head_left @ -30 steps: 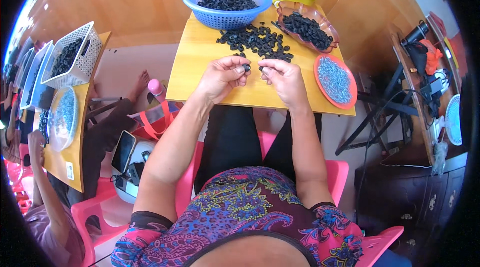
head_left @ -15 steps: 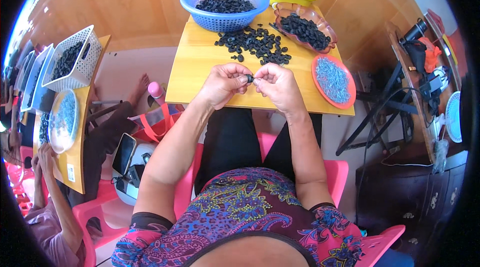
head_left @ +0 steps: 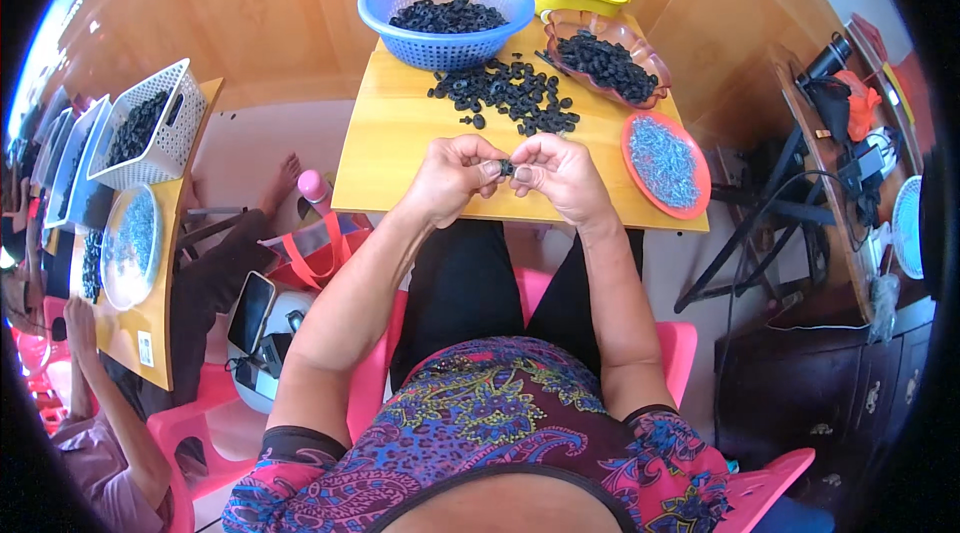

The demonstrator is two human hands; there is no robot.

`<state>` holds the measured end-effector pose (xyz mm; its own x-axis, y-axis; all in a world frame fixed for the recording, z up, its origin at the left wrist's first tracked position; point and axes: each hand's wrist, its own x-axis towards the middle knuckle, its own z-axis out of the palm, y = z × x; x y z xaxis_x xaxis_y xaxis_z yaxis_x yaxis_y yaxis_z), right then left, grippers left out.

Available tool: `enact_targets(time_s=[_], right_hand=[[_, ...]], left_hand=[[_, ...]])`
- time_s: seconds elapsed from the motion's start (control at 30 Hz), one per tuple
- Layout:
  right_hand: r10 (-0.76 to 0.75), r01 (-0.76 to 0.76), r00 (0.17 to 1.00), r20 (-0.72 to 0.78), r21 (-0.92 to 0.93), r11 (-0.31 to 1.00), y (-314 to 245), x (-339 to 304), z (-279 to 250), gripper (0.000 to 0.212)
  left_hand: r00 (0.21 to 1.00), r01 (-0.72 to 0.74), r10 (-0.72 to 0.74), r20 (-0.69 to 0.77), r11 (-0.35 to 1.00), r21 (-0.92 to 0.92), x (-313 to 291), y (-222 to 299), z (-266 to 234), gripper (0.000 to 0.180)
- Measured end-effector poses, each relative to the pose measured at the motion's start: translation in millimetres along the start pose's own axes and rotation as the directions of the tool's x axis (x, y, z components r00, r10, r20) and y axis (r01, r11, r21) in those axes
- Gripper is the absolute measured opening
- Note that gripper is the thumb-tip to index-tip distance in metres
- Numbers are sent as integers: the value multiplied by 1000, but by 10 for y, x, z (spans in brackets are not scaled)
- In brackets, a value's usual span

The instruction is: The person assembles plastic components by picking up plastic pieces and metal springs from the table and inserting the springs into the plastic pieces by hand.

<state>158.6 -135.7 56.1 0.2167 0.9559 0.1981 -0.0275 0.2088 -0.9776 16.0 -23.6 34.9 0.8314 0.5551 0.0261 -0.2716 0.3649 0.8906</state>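
Over the near part of the yellow table [head_left: 400, 148], my left hand [head_left: 457, 176] and my right hand [head_left: 561, 179] meet at the fingertips. Between them they pinch one small black plastic part [head_left: 506, 168]; my fingers cover much of it. Just beyond my hands lies a loose spread of similar black parts [head_left: 520, 98]. To the right of my right hand sits an orange-red plate [head_left: 697, 201] heaped with small silvery-blue metal pieces [head_left: 664, 161].
A blue basket [head_left: 440, 50], a yellow basin [head_left: 548, 0] and a reddish scalloped tray [head_left: 655, 68], all with black parts, stand at the table's far side. On the left, a co-worker's arm [head_left: 115, 413] reaches to another table with a white basket [head_left: 150, 165]. A red bag [head_left: 320, 248] is beside my left arm.
Both hands have shifted slightly nearer to me, the fingers rearranged around the black part. The co-worker's hand on the left has moved a little.
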Motion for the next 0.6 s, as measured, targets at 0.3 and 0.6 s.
enact_targets(time_s=[0.3,0.6], right_hand=[[125,-126,992,-18,-100,987,79,-32,-48,10],[168,-223,885,-434,-79,972,-59,75,-1268,9]], left_hand=[[1000,2,-3,3,958,287,26,-111,34,9],[998,69,-54,-44,839,540,66,-196,-55,27]])
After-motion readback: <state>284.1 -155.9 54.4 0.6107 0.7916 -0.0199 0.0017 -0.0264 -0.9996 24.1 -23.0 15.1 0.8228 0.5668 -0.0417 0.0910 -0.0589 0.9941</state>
